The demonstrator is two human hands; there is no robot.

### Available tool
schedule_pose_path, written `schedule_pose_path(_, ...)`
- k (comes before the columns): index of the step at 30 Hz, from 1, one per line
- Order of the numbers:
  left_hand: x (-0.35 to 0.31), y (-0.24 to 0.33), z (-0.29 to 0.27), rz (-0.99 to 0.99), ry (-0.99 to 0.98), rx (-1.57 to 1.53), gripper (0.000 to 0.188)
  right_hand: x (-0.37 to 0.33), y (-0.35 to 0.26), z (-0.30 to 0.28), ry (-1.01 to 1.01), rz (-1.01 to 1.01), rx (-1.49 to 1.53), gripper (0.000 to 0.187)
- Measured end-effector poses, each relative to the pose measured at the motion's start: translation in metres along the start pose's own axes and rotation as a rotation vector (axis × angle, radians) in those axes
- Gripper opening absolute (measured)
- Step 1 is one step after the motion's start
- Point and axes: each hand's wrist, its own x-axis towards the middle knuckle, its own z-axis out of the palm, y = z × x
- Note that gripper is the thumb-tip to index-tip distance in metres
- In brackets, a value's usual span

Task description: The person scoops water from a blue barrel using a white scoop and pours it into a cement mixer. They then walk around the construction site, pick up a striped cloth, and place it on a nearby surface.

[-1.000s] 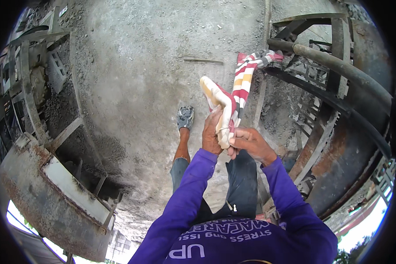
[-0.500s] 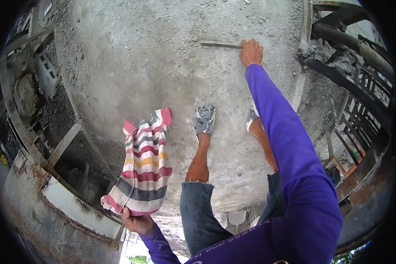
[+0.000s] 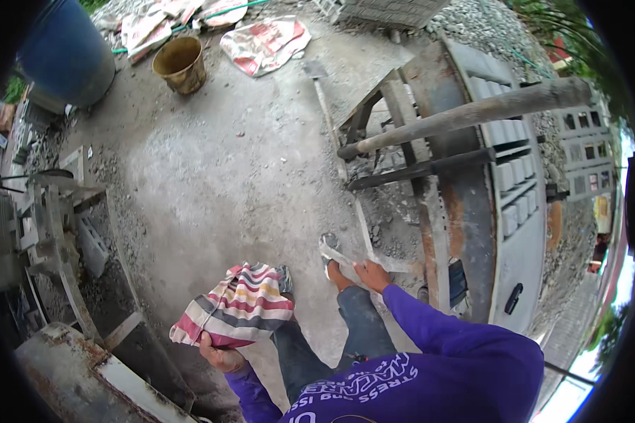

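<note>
My left hand [image 3: 221,354] pinches the lower edge of a striped cloth [image 3: 236,307], white with red, grey and yellow bands, which hangs bunched in front of my left leg. My right hand [image 3: 372,276] is closed round one end of a thin, flat, pale strip [image 3: 339,256], whose material I cannot make out. The strip slants over my right foot, beside the machine frame on the right. Partly covered by the cloth is my left shoe [image 3: 284,279].
To the right stands a rusty metal machine [image 3: 458,204] with two long bars, the thicker lever [image 3: 473,116] reaching inward. A shovel [image 3: 323,95] lies along it. Farther off are a bucket [image 3: 181,67], a blue drum [image 3: 67,53] and a sack [image 3: 264,44]. Rusty framework [image 3: 63,240] lines the left.
My right hand has lifted the strip off the ground and drawn it back toward my body. The view has risen, showing the bucket and machine. The cloth stays in my left hand, now more bunched.
</note>
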Motion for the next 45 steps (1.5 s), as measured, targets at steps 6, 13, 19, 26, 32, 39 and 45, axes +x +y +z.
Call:
schedule_pose_path(6,-0.067,0.13,0.217,0.157,-0.334,-0.026,0.032,-0.119,0.113,-0.063,0.208,0.167,0.233,0.053)
schedule_pose_path(13,-0.199,0.228,0.464,0.813,-1.002,-0.109,0.023,-0.166,0.152,-0.064,0.217,0.146,0.686,0.045)
schedule_pose_path(19,-0.32,0.186,0.611,1.139,-1.247,0.497,0.035,-0.157,0.146,-0.072,0.134,0.13,0.8,0.043)
schedule_pose_path(26,-0.334,0.004,0.483,0.902,-1.79,0.596,0.037,-0.157,0.131,-0.079,0.186,0.076,0.988,0.039)
schedule_pose_path(32,-0.12,-0.076,0.199,0.193,-1.386,1.557,0.048,-0.139,0.043,-0.099,-0.053,-0.035,0.751,0.033)
schedule_pose_path(39,0.008,0.049,0.047,-0.595,-0.347,0.526,0.06,-0.191,-0.221,-0.086,-0.176,-0.629,0.532,0.032)
schedule_pose_path(45,0.055,0.127,0.009,-0.412,-0.285,-0.067,0.061,-0.259,-0.391,0.013,-0.427,-1.005,0.211,0.039)
